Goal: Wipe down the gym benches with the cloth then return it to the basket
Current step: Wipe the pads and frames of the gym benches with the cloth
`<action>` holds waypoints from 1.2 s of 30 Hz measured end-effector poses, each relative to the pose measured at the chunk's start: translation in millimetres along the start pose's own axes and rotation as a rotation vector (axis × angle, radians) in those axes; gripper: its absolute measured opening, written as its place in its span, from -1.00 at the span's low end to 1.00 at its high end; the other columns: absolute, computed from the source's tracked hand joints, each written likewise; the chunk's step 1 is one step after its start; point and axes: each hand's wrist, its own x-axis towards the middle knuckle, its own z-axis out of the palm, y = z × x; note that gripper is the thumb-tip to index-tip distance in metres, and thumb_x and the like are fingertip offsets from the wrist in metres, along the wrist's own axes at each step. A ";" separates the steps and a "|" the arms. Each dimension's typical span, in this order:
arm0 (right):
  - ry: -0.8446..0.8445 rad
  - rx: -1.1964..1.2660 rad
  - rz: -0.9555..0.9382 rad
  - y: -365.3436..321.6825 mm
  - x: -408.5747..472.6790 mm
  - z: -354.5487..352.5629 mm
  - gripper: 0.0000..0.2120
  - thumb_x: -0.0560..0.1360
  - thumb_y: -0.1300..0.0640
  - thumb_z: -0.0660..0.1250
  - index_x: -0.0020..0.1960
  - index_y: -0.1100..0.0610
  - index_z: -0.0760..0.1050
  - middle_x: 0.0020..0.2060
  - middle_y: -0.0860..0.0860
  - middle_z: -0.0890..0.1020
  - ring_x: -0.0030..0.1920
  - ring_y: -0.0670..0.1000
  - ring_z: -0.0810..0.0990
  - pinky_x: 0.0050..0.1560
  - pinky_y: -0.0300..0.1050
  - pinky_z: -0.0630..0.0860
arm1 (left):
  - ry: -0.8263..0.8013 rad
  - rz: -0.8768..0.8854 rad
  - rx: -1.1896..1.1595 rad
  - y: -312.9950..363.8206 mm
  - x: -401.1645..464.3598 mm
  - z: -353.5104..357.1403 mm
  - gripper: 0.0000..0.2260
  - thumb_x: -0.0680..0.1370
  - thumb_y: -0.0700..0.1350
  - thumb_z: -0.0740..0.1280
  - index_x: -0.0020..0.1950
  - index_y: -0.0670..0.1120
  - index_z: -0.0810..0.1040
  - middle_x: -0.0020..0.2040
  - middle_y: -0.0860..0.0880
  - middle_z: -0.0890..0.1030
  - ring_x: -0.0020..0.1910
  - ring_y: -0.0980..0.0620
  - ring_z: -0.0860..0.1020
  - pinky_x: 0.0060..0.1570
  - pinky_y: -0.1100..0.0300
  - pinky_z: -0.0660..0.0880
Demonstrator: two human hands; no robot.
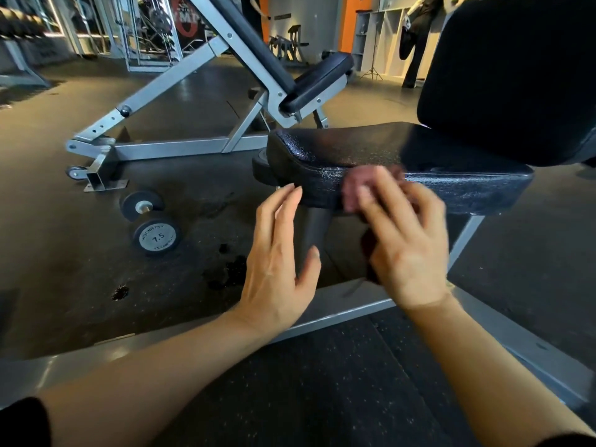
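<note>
A black padded bench seat (361,146) fills the middle right, with its upright black backrest (516,79) behind it. My right hand (406,240) presses a reddish cloth (358,185) against the seat's front edge; hand and cloth are blurred by motion. My left hand (280,253) hovers open just left of it, fingertips near the seat's front corner, holding nothing. A second bench (267,56), inclined with a grey steel frame, stands behind. No basket is in view.
A 7.5 dumbbell (151,227) lies on the dark rubber floor to the left. The near bench's grey base rail (338,314) crosses under my wrists. A person (419,37) stands by white lockers at the back right. Weight racks line the far left wall.
</note>
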 end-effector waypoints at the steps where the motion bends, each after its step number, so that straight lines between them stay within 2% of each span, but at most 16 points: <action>1: 0.020 -0.039 0.071 9.0 -6.5 -4.6 -0.63 0.45 0.44 0.38 0.26 0.33 0.54 0.30 0.25 0.51 0.15 0.23 0.37 0.23 -0.03 0.33 | 0.000 0.000 0.001 0.5 0.6 -0.3 -0.42 0.48 -0.17 0.28 0.48 -0.28 0.24 0.43 -0.18 0.28 0.44 0.04 0.26 0.43 0.32 0.16; 3: 0.051 -0.047 0.191 9.0 -11.8 -10.4 -0.55 0.38 0.52 0.37 0.26 0.34 0.53 0.28 0.28 0.51 0.12 0.23 0.35 0.24 -0.05 0.28 | 0.010 -0.011 0.001 1.4 2.0 -1.3 -0.42 0.49 -0.16 0.28 0.48 -0.27 0.24 0.43 -0.16 0.27 0.45 0.03 0.26 0.43 0.33 0.15; 4: 0.073 -0.021 0.198 0.0 -8.2 -10.3 -0.58 0.41 0.51 0.32 0.26 0.34 0.53 0.27 0.28 0.51 0.12 0.23 0.34 0.24 -0.04 0.27 | 0.018 -0.013 0.003 1.5 2.7 -2.2 -0.41 0.48 -0.15 0.27 0.48 -0.27 0.24 0.43 -0.16 0.27 0.44 0.03 0.27 0.43 0.32 0.15; 6: 0.085 0.051 0.100 -28.3 8.5 -5.5 -0.68 0.55 0.41 0.21 0.27 0.32 0.53 0.29 0.26 0.50 0.16 0.22 0.34 0.26 -0.02 0.28 | 0.042 -0.009 0.013 1.6 3.4 -3.5 -0.41 0.47 -0.17 0.26 0.47 -0.29 0.24 0.41 -0.18 0.28 0.43 0.01 0.27 0.43 0.30 0.15; 9: 0.002 0.095 -0.091 -60.8 28.6 9.0 -0.69 0.61 0.27 0.23 0.33 0.27 0.50 0.36 0.14 0.48 0.32 0.17 0.32 0.21 0.01 0.41 | 0.087 -0.036 0.039 -1.3 3.2 -3.1 -0.40 0.43 -0.23 0.27 0.46 -0.32 0.25 0.39 -0.23 0.30 0.42 -0.02 0.29 0.44 0.26 0.19; 11: -0.032 0.063 -0.146 -59.3 30.0 14.3 -0.65 0.59 0.25 0.21 0.36 0.24 0.47 0.38 0.09 0.47 0.36 0.14 0.30 0.15 0.01 0.43 | 0.074 -0.049 0.054 -4.1 1.3 -3.1 -0.39 0.42 -0.25 0.28 0.46 -0.31 0.25 0.39 -0.23 0.29 0.42 -0.05 0.30 0.44 0.18 0.25; 16: -0.008 -0.031 -0.273 -16.3 10.5 4.8 -0.63 0.58 0.31 0.24 0.39 0.23 0.43 0.38 0.08 0.45 0.34 0.20 0.36 0.17 0.04 0.45 | 0.005 0.026 0.064 -4.7 -5.1 2.0 -0.42 0.47 -0.18 0.28 0.46 -0.31 0.25 0.41 -0.21 0.28 0.43 -0.07 0.30 0.43 0.06 0.28; 18: -0.038 -0.052 -0.222 6.5 -5.7 4.7 -0.57 0.57 0.32 0.25 0.43 0.23 0.37 0.39 0.11 0.43 0.33 0.25 0.40 0.16 0.11 0.48 | -0.008 0.058 0.070 -1.2 -5.6 7.3 -0.42 0.48 -0.18 0.28 0.46 -0.32 0.25 0.42 -0.19 0.26 0.43 -0.09 0.29 0.41 0.02 0.30; 20: -0.078 -0.032 -0.094 17.3 -20.7 4.4 -0.59 0.63 0.30 0.14 0.47 0.27 0.26 0.36 0.21 0.45 0.28 0.32 0.49 0.20 0.15 0.45 | -0.018 0.088 0.087 0.6 -4.7 8.8 -0.42 0.48 -0.18 0.29 0.47 -0.31 0.25 0.43 -0.14 0.23 0.44 -0.09 0.28 0.42 0.05 0.29; 21: -0.085 -0.011 -0.019 15.8 -24.7 2.4 -0.63 0.65 0.29 0.07 0.45 0.31 0.26 0.33 0.26 0.46 0.25 0.35 0.51 0.23 0.16 0.42 | -0.024 0.099 0.099 0.6 -4.5 8.9 -0.42 0.48 -0.17 0.29 0.47 -0.31 0.25 0.43 -0.13 0.22 0.44 -0.08 0.27 0.44 0.08 0.26; 23: -0.027 -0.007 0.087 -3.9 -22.1 1.2 -0.62 0.59 0.38 0.10 0.40 0.34 0.38 0.33 0.26 0.47 0.25 0.32 0.46 0.22 0.15 0.42 | -0.038 0.117 0.140 -1.6 -3.6 5.4 -0.41 0.48 -0.16 0.30 0.47 -0.31 0.24 0.43 -0.13 0.21 0.44 -0.07 0.25 0.45 0.12 0.21; 24: 0.002 -0.005 0.077 -15.8 -16.0 3.2 -0.59 0.56 0.41 0.14 0.41 0.34 0.37 0.35 0.24 0.46 0.27 0.29 0.44 0.23 0.12 0.43 | -0.045 0.126 0.168 -3.5 -3.1 3.6 -0.40 0.48 -0.15 0.31 0.47 -0.31 0.24 0.44 -0.14 0.21 0.44 -0.08 0.25 0.45 0.11 0.22; 27: -0.013 0.042 -0.035 -41.6 5.4 17.8 -0.53 0.64 0.35 0.11 0.53 0.29 0.10 0.44 0.17 0.34 0.34 0.23 0.47 0.20 0.14 0.49 | -0.049 0.157 0.245 -5.7 -1.9 3.7 -0.38 0.44 -0.17 0.33 0.46 -0.33 0.27 0.44 -0.18 0.21 0.43 -0.13 0.26 0.46 0.06 0.22; 29: -0.004 0.039 -0.070 -40.3 11.2 21.5 -0.57 0.65 0.34 0.11 0.50 0.31 0.13 0.43 0.16 0.34 0.32 0.22 0.50 0.12 0.12 0.53 | -0.046 0.169 0.255 -3.4 -3.5 7.7 -0.37 0.43 -0.17 0.34 0.45 -0.35 0.27 0.42 -0.20 0.22 0.43 -0.14 0.26 0.46 0.05 0.21; 33: 0.019 -0.040 -0.060 -3.2 -0.1 1.9 -0.61 0.56 0.37 0.20 0.39 0.26 0.43 0.34 0.16 0.50 0.26 0.24 0.46 0.02 0.10 0.52 | -0.051 0.203 0.272 0.6 -5.1 17.7 -0.37 0.44 -0.17 0.34 0.45 -0.35 0.27 0.41 -0.19 0.21 0.42 -0.14 0.27 0.45 0.07 0.22; 36: -0.031 -0.075 0.077 28.9 -19.2 -7.9 -0.41 0.47 0.46 0.25 0.48 0.27 0.25 0.41 0.22 0.40 0.23 0.36 0.47 0.11 0.22 0.47 | -0.046 0.175 0.278 3.5 -2.9 22.1 -0.38 0.46 -0.13 0.31 0.46 -0.33 0.25 0.41 -0.17 0.20 0.40 -0.14 0.27 0.43 0.05 0.25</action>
